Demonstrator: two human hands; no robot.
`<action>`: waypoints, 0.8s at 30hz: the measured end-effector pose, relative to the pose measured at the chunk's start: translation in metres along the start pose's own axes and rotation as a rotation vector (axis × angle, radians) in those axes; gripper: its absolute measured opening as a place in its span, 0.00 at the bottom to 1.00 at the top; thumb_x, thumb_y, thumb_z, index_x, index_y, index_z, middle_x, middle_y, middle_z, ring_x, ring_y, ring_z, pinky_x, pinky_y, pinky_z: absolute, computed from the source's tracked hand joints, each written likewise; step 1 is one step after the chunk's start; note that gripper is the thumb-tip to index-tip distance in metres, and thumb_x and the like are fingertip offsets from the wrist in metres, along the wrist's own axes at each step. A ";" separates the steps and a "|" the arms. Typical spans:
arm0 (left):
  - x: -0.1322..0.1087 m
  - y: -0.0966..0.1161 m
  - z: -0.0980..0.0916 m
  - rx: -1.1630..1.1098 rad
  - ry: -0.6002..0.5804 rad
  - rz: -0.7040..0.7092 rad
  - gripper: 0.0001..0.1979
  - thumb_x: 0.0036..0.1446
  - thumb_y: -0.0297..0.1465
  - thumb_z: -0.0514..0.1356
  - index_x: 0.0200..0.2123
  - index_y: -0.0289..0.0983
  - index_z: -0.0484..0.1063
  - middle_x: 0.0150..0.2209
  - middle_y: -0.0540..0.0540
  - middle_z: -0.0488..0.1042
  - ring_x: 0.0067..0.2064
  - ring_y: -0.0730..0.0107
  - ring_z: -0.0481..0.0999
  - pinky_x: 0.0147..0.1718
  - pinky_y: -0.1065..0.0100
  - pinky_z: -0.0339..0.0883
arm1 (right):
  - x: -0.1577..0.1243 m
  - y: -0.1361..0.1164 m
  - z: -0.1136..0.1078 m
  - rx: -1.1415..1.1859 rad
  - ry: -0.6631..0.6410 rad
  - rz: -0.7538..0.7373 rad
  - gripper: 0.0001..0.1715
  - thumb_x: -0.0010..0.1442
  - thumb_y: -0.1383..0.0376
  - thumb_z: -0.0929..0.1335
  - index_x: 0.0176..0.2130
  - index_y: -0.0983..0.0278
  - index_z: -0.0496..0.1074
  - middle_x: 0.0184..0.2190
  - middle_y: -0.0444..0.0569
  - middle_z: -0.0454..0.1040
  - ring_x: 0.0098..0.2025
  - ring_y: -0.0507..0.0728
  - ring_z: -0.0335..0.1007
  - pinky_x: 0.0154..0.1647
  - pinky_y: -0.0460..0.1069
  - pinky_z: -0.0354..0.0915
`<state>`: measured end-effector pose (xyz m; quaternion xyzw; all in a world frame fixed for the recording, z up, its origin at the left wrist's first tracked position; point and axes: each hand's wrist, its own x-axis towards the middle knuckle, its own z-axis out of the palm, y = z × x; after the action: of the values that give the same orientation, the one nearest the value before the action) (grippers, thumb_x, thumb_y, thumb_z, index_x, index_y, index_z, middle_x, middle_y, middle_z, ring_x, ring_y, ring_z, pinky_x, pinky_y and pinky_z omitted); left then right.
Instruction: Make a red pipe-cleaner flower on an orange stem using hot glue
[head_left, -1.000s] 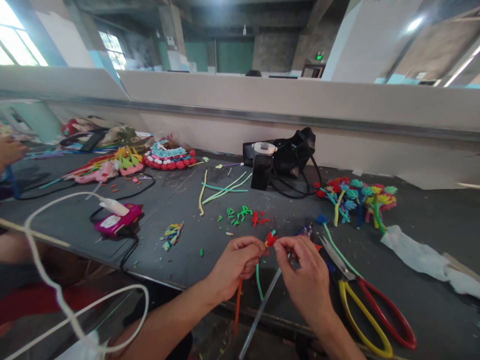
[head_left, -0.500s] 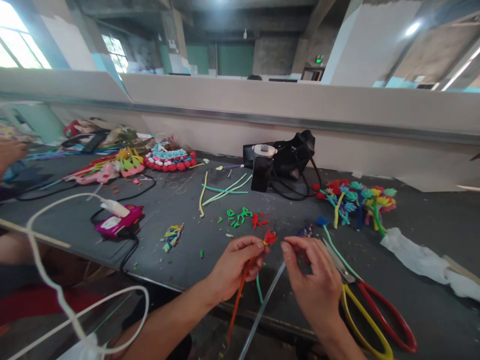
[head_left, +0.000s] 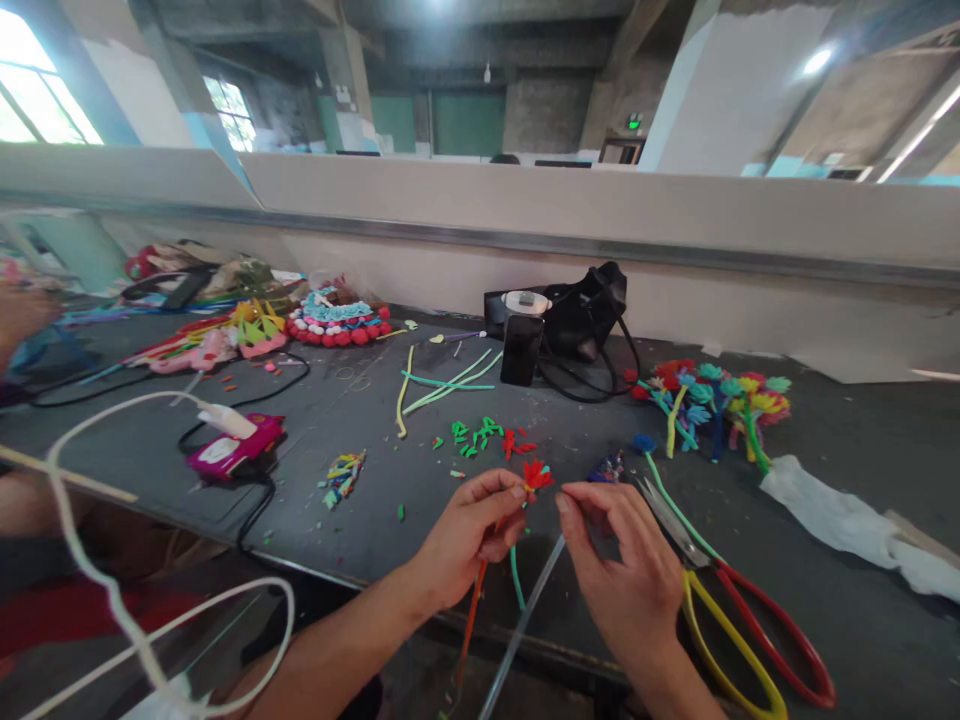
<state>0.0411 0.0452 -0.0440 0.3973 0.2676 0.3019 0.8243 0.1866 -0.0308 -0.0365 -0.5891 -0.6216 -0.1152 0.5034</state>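
Between thumb and fingertips my left hand [head_left: 469,535] pinches a small red pipe-cleaner flower [head_left: 537,473], its petals pointing up and outward. An orange stem [head_left: 472,615] hangs below that hand. My right hand [head_left: 630,565] is just right of the flower, thumb and forefinger pressed together; whether anything is between them I cannot make out. Beyond the flower lie loose red pieces [head_left: 517,443] and green pieces [head_left: 474,436]. A clear glue stick [head_left: 521,630] slants under and between my hands. Large scissors [head_left: 701,555] with red and yellow handles lie beside my right hand.
A magenta glue gun [head_left: 236,450] with a white cable [head_left: 112,580] is at left. Finished flowers [head_left: 709,395] stand at right by a white-wrapped bundle [head_left: 832,510]. A black bag [head_left: 589,310] and phone [head_left: 523,350] are behind. Another person's hand [head_left: 26,315] shows far left.
The red petals have fanned out wider in my left hand. My right hand has shifted slightly left, closer to the flower.
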 end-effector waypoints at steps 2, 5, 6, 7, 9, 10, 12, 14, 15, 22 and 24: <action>0.000 -0.001 0.000 -0.004 -0.002 0.012 0.10 0.54 0.36 0.64 0.31 0.36 0.68 0.16 0.57 0.58 0.17 0.83 0.48 0.15 0.75 0.34 | 0.000 0.000 0.001 0.001 -0.007 -0.002 0.03 0.61 0.69 0.67 0.38 0.62 0.70 0.30 0.44 0.71 0.31 0.52 0.65 0.34 0.47 0.63; 0.000 -0.002 -0.001 0.004 -0.001 0.025 0.10 0.55 0.36 0.64 0.30 0.36 0.68 0.16 0.57 0.57 0.17 0.83 0.46 0.15 0.75 0.34 | -0.001 0.001 0.002 0.007 -0.016 -0.011 0.04 0.61 0.69 0.68 0.38 0.62 0.70 0.30 0.44 0.71 0.31 0.52 0.66 0.34 0.47 0.63; 0.000 -0.002 -0.001 0.004 0.004 0.027 0.10 0.55 0.36 0.64 0.30 0.36 0.68 0.16 0.57 0.57 0.17 0.83 0.46 0.15 0.74 0.34 | -0.001 0.000 0.003 0.009 -0.017 -0.016 0.04 0.61 0.69 0.68 0.39 0.62 0.70 0.30 0.44 0.71 0.31 0.52 0.66 0.34 0.47 0.63; 0.000 -0.002 -0.001 0.003 0.009 0.031 0.10 0.55 0.36 0.64 0.30 0.36 0.68 0.16 0.57 0.57 0.17 0.83 0.46 0.15 0.74 0.34 | -0.001 0.000 0.003 0.011 -0.017 -0.019 0.05 0.60 0.69 0.68 0.39 0.62 0.70 0.30 0.44 0.72 0.31 0.52 0.66 0.34 0.47 0.63; 0.001 -0.003 -0.001 0.003 0.020 0.040 0.10 0.54 0.36 0.64 0.30 0.36 0.68 0.17 0.57 0.57 0.17 0.83 0.46 0.15 0.74 0.34 | -0.001 0.000 0.003 0.014 -0.013 -0.021 0.05 0.60 0.69 0.68 0.39 0.62 0.70 0.30 0.44 0.72 0.31 0.52 0.66 0.34 0.47 0.64; 0.001 -0.003 -0.001 0.005 0.026 0.046 0.10 0.54 0.35 0.64 0.30 0.36 0.68 0.17 0.57 0.57 0.17 0.83 0.47 0.16 0.74 0.35 | -0.001 0.000 0.003 0.016 -0.011 -0.020 0.06 0.60 0.69 0.69 0.40 0.62 0.70 0.31 0.44 0.72 0.31 0.52 0.66 0.34 0.47 0.64; 0.001 -0.003 -0.001 0.014 0.038 0.054 0.10 0.53 0.35 0.65 0.30 0.36 0.68 0.18 0.57 0.58 0.18 0.83 0.47 0.16 0.74 0.35 | -0.002 0.001 0.003 0.020 -0.011 -0.019 0.07 0.60 0.69 0.69 0.40 0.62 0.70 0.31 0.45 0.72 0.32 0.52 0.67 0.34 0.48 0.64; 0.001 -0.003 0.000 0.029 0.047 0.057 0.10 0.53 0.35 0.65 0.30 0.35 0.69 0.19 0.56 0.59 0.18 0.84 0.48 0.16 0.74 0.35 | -0.002 0.001 0.003 0.019 -0.018 -0.021 0.07 0.60 0.69 0.69 0.40 0.62 0.71 0.32 0.45 0.73 0.33 0.52 0.68 0.34 0.48 0.65; 0.000 -0.003 0.000 0.037 0.050 0.056 0.10 0.53 0.35 0.65 0.30 0.35 0.69 0.19 0.56 0.60 0.18 0.84 0.48 0.16 0.74 0.35 | -0.001 0.001 0.003 0.017 -0.022 -0.022 0.06 0.60 0.69 0.69 0.40 0.62 0.71 0.32 0.45 0.73 0.33 0.53 0.68 0.34 0.48 0.65; -0.002 -0.002 0.003 0.068 0.038 0.042 0.10 0.52 0.35 0.66 0.30 0.34 0.71 0.20 0.55 0.63 0.17 0.85 0.49 0.16 0.74 0.36 | 0.000 -0.001 0.002 0.007 -0.022 -0.044 0.05 0.60 0.69 0.69 0.39 0.62 0.71 0.32 0.45 0.74 0.34 0.53 0.69 0.36 0.48 0.65; -0.002 -0.001 0.003 0.069 0.044 0.042 0.10 0.52 0.35 0.66 0.29 0.34 0.71 0.20 0.55 0.63 0.17 0.85 0.50 0.16 0.74 0.37 | 0.001 -0.002 0.001 0.007 -0.025 -0.051 0.04 0.60 0.70 0.68 0.38 0.62 0.71 0.31 0.45 0.74 0.34 0.52 0.69 0.36 0.48 0.65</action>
<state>0.0425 0.0417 -0.0425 0.4243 0.2875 0.3182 0.7975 0.1846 -0.0302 -0.0358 -0.5729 -0.6428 -0.1186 0.4946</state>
